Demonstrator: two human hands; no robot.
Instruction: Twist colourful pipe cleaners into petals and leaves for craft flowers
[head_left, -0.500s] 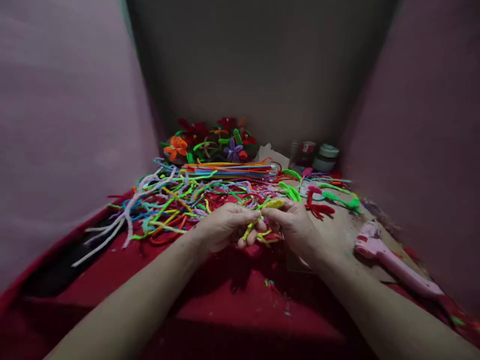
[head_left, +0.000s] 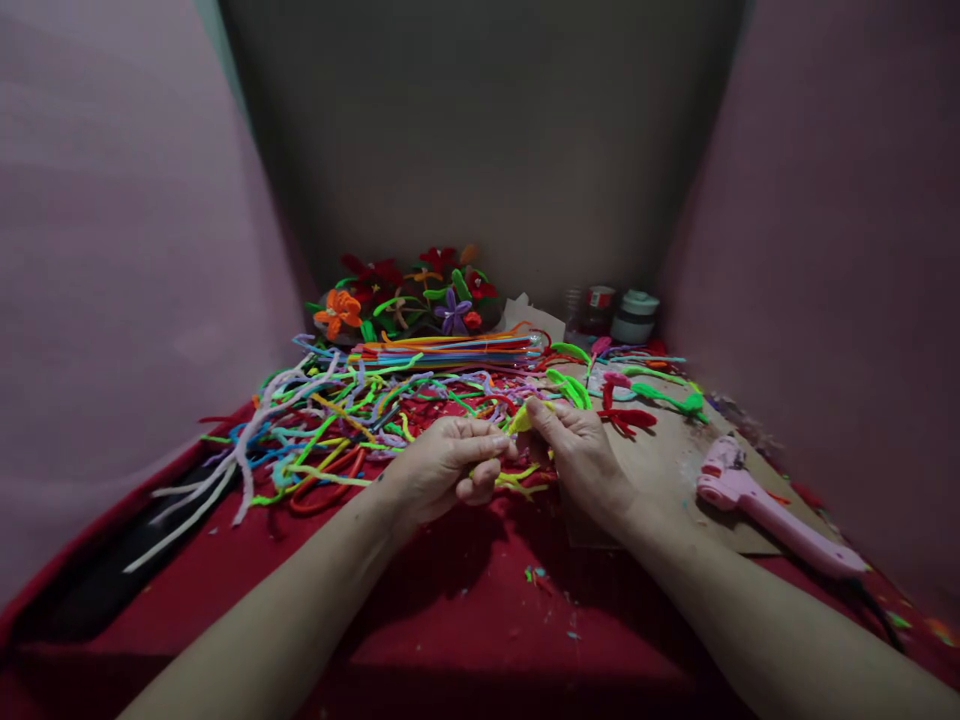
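A yellow pipe cleaner, bent into a narrow petal-like shape, is between my hands above the red cloth. My right hand is closed, pinching it between thumb and fingers at its upper right end. At its lower left end, my left hand is closed too, thumb pressed to the index finger; the tip there is hidden by the fingers. Just below and behind lie more yellow pipe cleaner pieces. Green looped pipe cleaners rest behind my right hand.
Tangled loose pipe cleaners spread across the left. A bundle of straight ones lies before finished pipe cleaner flowers. A pink glue gun lies right on a cardboard sheet. Jars stand at the back.
My hands have shifted slightly apart. The yellow pipe cleaner's lower end no longer hangs visibly below my left fingers. The whole view has moved a little to the right.
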